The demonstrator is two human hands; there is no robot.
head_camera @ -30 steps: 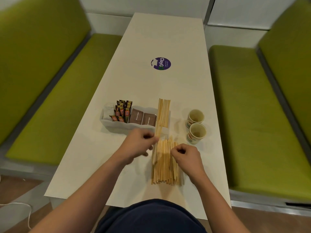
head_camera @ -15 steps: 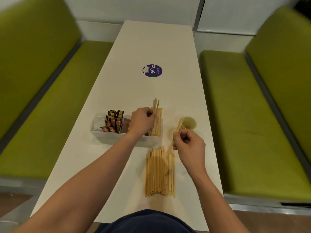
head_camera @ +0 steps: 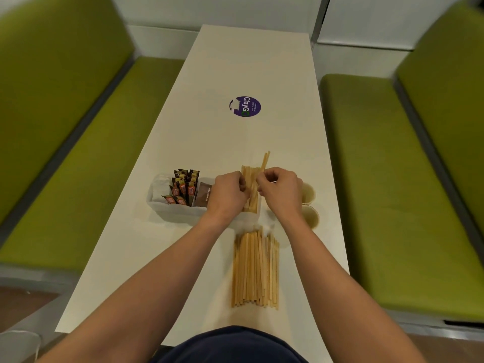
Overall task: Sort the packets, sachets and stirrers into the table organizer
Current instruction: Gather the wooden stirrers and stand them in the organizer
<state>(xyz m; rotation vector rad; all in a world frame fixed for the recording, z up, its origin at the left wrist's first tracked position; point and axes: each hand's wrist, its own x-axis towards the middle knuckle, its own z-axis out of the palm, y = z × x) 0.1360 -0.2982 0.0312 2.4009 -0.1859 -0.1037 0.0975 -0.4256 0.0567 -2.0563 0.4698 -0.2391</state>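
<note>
1. Now right hand (head_camera: 281, 192) pinches a stirrer (head_camera: 265, 161), angled to slot into the organizer (head_camera: 172, 209) (rightmost compartment).
2. Meanwhile left hand (head_camera: 227, 195) curls round standing stirrers (head_camera: 251, 189) there, seemingly steadying them.
3. Nearer, loose pile (head_camera: 255, 271) waits.

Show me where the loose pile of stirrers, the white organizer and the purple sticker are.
loose pile of stirrers (head_camera: 255, 271): head view, middle of the pile.
white organizer (head_camera: 172, 213): head view, its near wall.
purple sticker (head_camera: 245, 106): head view, its centre.
</note>
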